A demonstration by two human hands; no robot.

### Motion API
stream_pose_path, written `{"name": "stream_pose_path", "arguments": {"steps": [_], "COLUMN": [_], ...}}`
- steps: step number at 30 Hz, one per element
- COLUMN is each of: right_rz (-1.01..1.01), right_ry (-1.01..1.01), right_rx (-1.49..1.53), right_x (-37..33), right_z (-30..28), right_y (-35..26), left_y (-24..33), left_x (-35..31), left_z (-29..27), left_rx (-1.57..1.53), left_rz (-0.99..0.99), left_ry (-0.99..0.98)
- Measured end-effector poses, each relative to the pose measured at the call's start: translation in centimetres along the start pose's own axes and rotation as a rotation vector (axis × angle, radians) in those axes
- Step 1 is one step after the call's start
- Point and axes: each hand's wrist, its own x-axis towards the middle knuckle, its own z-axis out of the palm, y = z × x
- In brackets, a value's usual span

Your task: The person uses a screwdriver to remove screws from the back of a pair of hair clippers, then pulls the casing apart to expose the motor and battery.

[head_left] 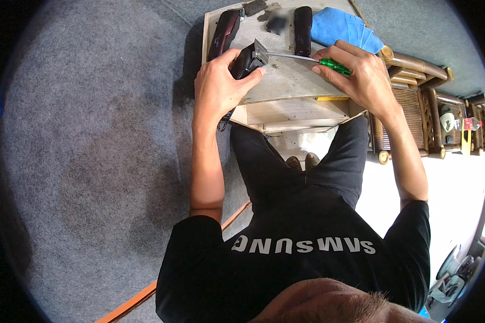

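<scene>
My left hand [216, 86] is wrapped round a black hair clipper [246, 63], its metal blade [261, 52] turned up and to the right. In my right hand [366, 75] is a screwdriver [337, 66] with a green handle, gripped between thumb and fingers. Its thin shaft points left, and the tip meets or nearly meets the clipper's blade; whether it sits in a screw is too small to tell. Both hands are over a small wooden table [291, 82].
A dark red clipper [225, 35] lies at the table's left, a similar dark body [303, 31] further right. Beside that is a blue cloth [339, 28]. Dark hair-like clumps [255, 7] lie at the far edge. Below the tabletop is an open compartment [285, 112]; bamboo furniture [412, 116] stands right.
</scene>
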Motion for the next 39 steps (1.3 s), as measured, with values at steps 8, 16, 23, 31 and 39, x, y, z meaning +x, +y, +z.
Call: {"name": "stream_pose_path", "arguments": {"steps": [8, 16, 23, 31, 39], "right_rz": [0.015, -0.009, 0.397, -0.224, -0.025], "right_ry": [-0.013, -0.07, -0.62, -0.112, -0.149], "right_rx": [0.029, 0.093, 0.575, -0.406, -0.238], "right_x": [-0.1, 0.2, 2.2, 0.0, 0.6], "right_z": [0.1, -0.4, -2.5, -1.7, -2.9], "right_y": [0.1, 0.9, 1.4, -0.5, -1.8], "left_y": [-0.1, 0.0, 1.6, 1.2, 1.3], "left_x": [0.0, 0.1, 0.1, -0.2, -0.2], "left_z": [0.1, 0.2, -0.4, -0.1, 0.0], "left_rx": [-0.003, 0.028, 0.196, 0.235, 0.222], "left_rz": [0.001, 0.07, 0.175, 0.252, 0.187], "left_ry": [0.003, 0.018, -0.034, 0.008, 0.029]}}
